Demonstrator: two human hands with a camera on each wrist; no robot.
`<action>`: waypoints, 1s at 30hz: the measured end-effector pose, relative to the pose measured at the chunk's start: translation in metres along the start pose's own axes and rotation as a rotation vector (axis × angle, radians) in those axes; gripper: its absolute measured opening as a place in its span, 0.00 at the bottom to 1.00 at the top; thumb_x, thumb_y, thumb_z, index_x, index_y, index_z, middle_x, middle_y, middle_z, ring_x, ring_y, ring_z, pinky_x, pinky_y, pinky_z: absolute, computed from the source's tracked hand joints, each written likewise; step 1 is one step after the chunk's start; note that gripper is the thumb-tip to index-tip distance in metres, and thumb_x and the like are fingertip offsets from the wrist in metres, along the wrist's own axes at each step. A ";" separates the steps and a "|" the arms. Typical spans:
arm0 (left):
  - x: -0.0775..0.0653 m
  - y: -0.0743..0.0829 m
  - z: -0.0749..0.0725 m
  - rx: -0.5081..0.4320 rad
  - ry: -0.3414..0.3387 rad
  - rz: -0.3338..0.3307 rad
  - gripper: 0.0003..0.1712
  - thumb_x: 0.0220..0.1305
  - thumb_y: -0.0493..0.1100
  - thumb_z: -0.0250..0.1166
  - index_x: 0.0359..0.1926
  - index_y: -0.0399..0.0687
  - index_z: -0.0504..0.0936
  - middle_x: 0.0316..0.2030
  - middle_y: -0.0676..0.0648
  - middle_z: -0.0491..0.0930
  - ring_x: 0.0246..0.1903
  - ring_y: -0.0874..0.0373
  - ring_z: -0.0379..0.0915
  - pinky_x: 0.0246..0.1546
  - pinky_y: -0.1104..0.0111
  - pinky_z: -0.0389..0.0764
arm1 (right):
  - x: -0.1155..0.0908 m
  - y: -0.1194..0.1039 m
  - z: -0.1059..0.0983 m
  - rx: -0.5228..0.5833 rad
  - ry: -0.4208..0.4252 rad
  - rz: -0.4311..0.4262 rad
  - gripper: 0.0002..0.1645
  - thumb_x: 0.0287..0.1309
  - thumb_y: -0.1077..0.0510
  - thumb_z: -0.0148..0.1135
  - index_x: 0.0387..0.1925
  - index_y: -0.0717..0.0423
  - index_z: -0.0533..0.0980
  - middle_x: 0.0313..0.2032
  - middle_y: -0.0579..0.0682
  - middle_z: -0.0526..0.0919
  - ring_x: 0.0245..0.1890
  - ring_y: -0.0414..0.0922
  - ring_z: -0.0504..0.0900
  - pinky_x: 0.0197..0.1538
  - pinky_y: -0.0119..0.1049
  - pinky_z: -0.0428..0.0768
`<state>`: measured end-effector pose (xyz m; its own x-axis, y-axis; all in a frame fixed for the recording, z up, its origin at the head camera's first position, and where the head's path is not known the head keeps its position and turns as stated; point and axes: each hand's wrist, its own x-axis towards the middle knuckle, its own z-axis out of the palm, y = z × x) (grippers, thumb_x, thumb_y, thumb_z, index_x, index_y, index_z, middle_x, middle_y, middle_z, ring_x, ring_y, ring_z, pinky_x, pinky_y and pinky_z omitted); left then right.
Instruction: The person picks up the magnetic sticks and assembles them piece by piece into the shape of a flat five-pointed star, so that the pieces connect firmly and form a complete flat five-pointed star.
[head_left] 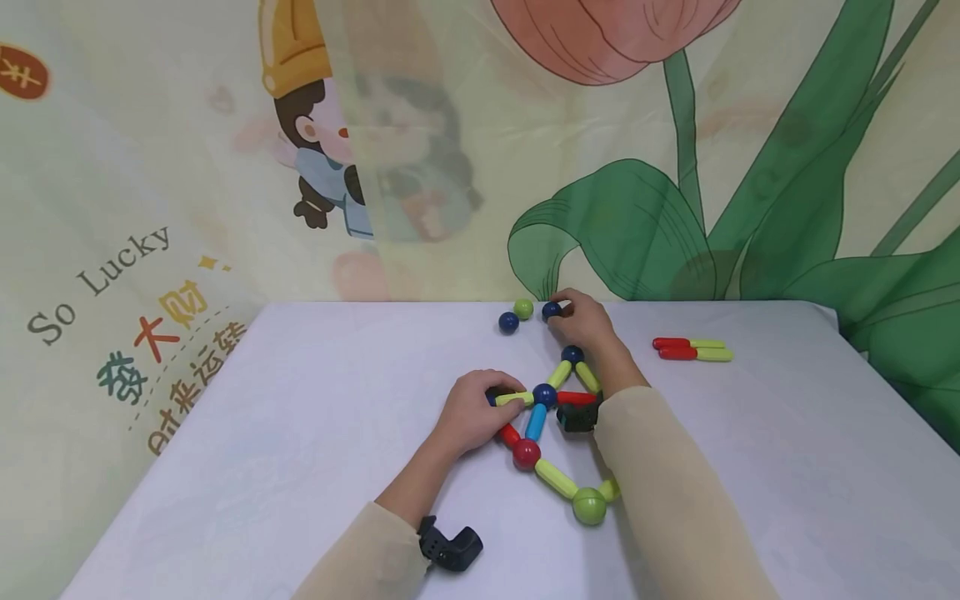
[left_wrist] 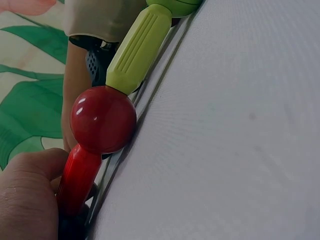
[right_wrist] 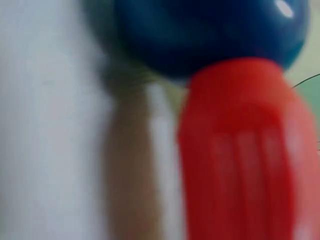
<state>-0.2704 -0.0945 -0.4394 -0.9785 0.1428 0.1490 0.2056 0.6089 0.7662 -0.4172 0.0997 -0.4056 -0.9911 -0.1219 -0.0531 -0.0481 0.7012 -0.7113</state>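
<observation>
A toy frame of building rods and balls lies on the table. It joins a red ball (head_left: 527, 454), a green ball (head_left: 589, 506) and blue balls (head_left: 545, 395) with yellow-green, red and blue rods (head_left: 536, 422). My left hand (head_left: 476, 410) grips its left corner, thumb and finger about a yellow-green rod (head_left: 514, 399); a blue ball there is partly hidden. Beside that hand, the left wrist view shows a red rod (left_wrist: 80, 177). Behind the frame, my right hand (head_left: 588, 323) pinches a loose blue ball (head_left: 551, 310). A blue ball (right_wrist: 215, 30) and red rod (right_wrist: 240, 160) fill the right wrist view.
Another blue ball (head_left: 508, 322) and a green ball (head_left: 522, 309) sit at the table's back edge. Several red and yellow-green rods (head_left: 693, 349) lie to the right. A printed cloth (head_left: 450, 167) hangs behind the white table (head_left: 300, 433). My right forearm covers part of the frame.
</observation>
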 end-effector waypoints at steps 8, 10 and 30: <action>0.000 0.001 0.000 0.001 0.000 0.005 0.13 0.66 0.46 0.69 0.50 0.54 0.89 0.49 0.51 0.86 0.57 0.52 0.78 0.60 0.52 0.79 | -0.004 0.001 -0.002 0.121 0.013 0.052 0.30 0.71 0.54 0.61 0.71 0.52 0.69 0.64 0.63 0.74 0.59 0.59 0.74 0.65 0.53 0.78; 0.000 0.000 0.000 -0.003 -0.001 0.006 0.12 0.65 0.46 0.69 0.49 0.54 0.89 0.49 0.51 0.86 0.57 0.52 0.78 0.60 0.52 0.79 | -0.005 0.000 -0.002 0.203 0.029 0.068 0.31 0.72 0.52 0.60 0.72 0.51 0.68 0.64 0.62 0.74 0.59 0.58 0.74 0.65 0.51 0.78; -0.002 0.000 0.001 0.002 0.009 0.009 0.12 0.65 0.46 0.70 0.48 0.55 0.89 0.49 0.51 0.86 0.57 0.51 0.77 0.60 0.50 0.79 | -0.030 -0.004 -0.020 0.367 0.002 0.028 0.34 0.73 0.47 0.60 0.73 0.53 0.66 0.63 0.60 0.77 0.59 0.56 0.80 0.64 0.48 0.81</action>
<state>-0.2688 -0.0938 -0.4405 -0.9768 0.1411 0.1613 0.2141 0.6091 0.7636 -0.3898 0.1142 -0.3869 -0.9917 -0.1047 -0.0749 0.0263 0.4051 -0.9139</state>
